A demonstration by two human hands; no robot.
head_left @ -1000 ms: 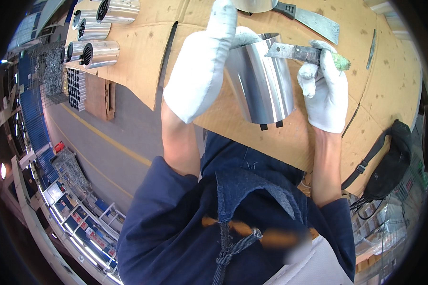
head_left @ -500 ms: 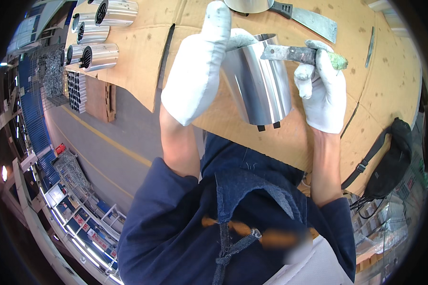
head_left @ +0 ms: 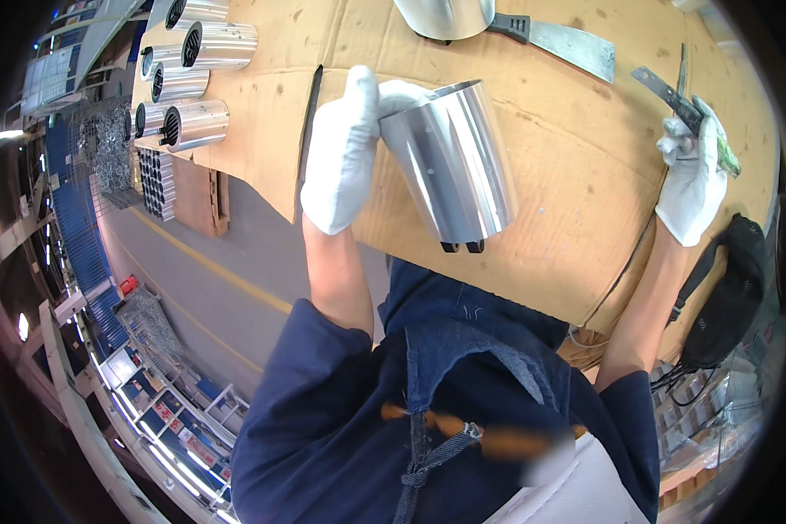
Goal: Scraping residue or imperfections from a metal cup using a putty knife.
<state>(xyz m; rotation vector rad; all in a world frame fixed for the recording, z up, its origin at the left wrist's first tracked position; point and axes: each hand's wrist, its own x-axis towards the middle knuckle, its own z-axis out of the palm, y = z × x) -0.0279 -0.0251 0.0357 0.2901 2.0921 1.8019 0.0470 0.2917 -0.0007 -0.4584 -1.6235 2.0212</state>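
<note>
My left hand [head_left: 345, 157], in a white glove, grips the upper rim of a shiny metal cylinder [head_left: 456, 166]. The cylinder is tilted above the near part of the table, with two small black tabs at its lower end. Out to the right, my gloved right hand [head_left: 694, 179] is closed round the handle of a scraper [head_left: 668, 92] with a short grey blade and a green-and-black grip. A wider putty knife [head_left: 572, 48] with a black handle lies at the far side, against another metal cylinder [head_left: 445, 16].
Brown cardboard [head_left: 576, 148] covers the table. Several metal cylinders with black insides [head_left: 203, 122] lie at the far left. A thin dark strip [head_left: 682, 70] rests beyond my right hand. A black waist bag [head_left: 729, 293] sits at the right edge. Left of the table is grey floor [head_left: 236, 262].
My right hand has moved away to the right with the scraper, leaving the cylinder's side. The left hand and its cylinder have shifted slightly left and nearer to me.
</note>
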